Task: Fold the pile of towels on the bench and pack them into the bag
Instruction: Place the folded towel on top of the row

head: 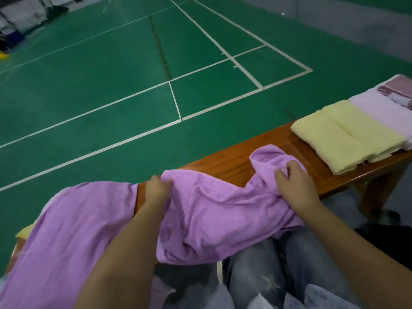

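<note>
Both hands (225,186) grip purple towel (218,215); bag seemingly unseen.

Purple towel (211,215): lower-left part cut off by frame edge. Striped towel (399,88), far right of hands: cropped. Tabletop (223,163) beneath purple towel: hidden. Bag: unidentifiable.

Folded towels (347,134) right of unfolded towel (211,210) on bench (225,163)
</note>
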Tool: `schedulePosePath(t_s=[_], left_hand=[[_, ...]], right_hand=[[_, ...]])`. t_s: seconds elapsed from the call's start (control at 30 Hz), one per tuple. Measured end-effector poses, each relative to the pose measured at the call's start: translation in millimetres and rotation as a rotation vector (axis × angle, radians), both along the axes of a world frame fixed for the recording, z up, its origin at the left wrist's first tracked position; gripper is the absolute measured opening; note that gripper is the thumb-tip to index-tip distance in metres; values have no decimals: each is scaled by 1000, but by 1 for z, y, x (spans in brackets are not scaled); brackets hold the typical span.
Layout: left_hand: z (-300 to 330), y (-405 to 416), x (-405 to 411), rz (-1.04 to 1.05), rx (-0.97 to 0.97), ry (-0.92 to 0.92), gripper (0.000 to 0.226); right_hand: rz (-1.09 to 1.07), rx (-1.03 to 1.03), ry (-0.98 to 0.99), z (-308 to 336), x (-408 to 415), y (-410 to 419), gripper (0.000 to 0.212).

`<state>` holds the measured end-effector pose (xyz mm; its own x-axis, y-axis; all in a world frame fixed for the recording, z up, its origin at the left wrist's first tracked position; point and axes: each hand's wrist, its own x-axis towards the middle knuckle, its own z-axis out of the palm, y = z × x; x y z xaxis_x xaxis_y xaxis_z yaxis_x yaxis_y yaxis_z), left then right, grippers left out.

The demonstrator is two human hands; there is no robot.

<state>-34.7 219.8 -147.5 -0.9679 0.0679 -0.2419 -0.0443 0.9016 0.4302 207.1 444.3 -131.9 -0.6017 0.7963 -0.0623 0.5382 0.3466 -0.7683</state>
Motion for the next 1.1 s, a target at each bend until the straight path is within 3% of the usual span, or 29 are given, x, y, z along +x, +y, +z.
schedulePosePath(t_s=[0.07,0.17,0.23,0.4,0.67,0.77,0.9,1.1], left_hand=[[3,2,6,54,113,-53,38],[13,10,25,181,434,-142,19],[25,15,41,161,541,-72,9],[75,32,117,-46,706,133,17],[85,49,197,-390,747,339,25],[88,48,206,-463,773,305,7],[89,45,209,-548,717,436,25],[86,43,216,-562,696,607,32]], right_hand=[[-23,-35,86,8,1,1,17],[-38,-74,123,18,-2,2,20],[-37,-105,161,27,-5,0,20],[-3,-179,256,52,-3,-23,15],[254,-245,372,82,13,-70,9],[254,-215,333,82,18,-69,9],[257,-189,319,81,21,-70,13],[337,-197,299,84,25,-69,20]])
